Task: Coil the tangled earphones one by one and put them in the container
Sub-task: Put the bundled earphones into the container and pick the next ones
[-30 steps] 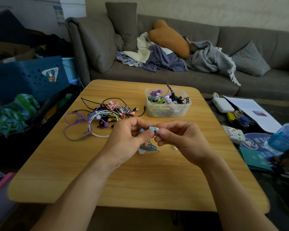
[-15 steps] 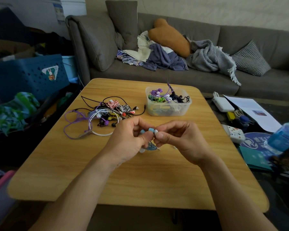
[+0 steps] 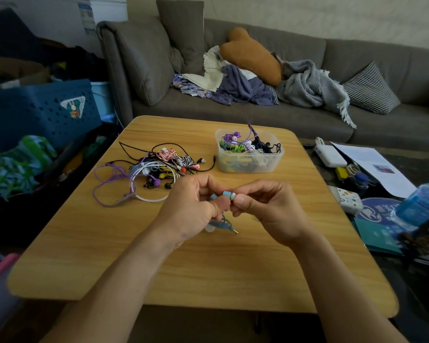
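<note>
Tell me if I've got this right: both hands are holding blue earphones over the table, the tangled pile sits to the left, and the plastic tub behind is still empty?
Not quite. The head view shows the plastic tub already holds several earphones, purple, green and black among them. The rest stands: the left hand and right hand hold the blue earphones over the table, with the tangled pile to the left.

A wood-grain table (image 3: 208,273) with a smooth, faintly sheened finish is seen, and on it a container (image 3: 249,159) of translucent, cloudy plastic. The tangled earphones (image 3: 159,167) are sheathed in smooth rubbery-looking cord, while the blue earphone (image 3: 227,194) pinched between the left hand (image 3: 191,209) and the right hand (image 3: 268,209) is capped with matt plastic and ends in a small metallic plug (image 3: 235,231). The sofa (image 3: 307,112) is covered in matt grey upholstery, and a coarse knitted cloth blanket (image 3: 310,85) is draped over it.
</note>
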`<state>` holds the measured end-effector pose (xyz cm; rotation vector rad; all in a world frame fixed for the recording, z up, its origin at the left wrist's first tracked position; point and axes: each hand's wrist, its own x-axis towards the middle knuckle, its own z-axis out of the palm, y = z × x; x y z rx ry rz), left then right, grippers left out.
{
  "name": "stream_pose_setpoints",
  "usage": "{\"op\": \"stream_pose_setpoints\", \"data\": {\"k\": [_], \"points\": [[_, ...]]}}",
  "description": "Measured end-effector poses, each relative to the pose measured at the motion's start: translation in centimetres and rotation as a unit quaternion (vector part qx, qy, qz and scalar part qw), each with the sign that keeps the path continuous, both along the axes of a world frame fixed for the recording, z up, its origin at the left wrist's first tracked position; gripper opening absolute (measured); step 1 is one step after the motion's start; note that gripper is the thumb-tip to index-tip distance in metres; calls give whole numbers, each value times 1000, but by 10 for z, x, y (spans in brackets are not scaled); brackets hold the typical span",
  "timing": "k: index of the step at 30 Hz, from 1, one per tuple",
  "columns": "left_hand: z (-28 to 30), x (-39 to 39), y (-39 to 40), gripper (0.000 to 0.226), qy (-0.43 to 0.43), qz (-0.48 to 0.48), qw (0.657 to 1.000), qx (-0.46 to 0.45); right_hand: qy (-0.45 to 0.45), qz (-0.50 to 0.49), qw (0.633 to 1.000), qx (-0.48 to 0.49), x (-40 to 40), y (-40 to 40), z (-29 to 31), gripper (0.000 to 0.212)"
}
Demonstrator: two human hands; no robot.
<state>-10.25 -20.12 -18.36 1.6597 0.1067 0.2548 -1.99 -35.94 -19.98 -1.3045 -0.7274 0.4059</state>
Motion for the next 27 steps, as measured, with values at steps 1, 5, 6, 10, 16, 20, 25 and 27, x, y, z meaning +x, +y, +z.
{"op": "stream_pose_setpoints", "data": {"k": [1,5,6,10,16,20,25,27], "points": [[0,0,0,21,-11,5,1000,22,8,4,1000,4,0,1,0,9],[0,-2,2,20,-28,9,1000,6,29,28,999,29,-2,5,-1,16],[1,-2,3,21,-30,3,1000,6,44,37,998,34,-2,6,-1,18],[3,-3,5,23,-61,7,997,50,122,61,990,45,-4,8,1,14],[-3,-2,3,24,-91,65,993,49,171,28,984,45,-7,12,3,20],[-3,-1,3,24,-94,74,991,53,184,24,982,46,-8,12,4,26],[-1,-2,2,24,-107,61,991,57,219,33,973,63,-11,14,8,19],[0,-3,3,26,-114,56,990,61,231,39,970,68,-12,15,9,19]]}}
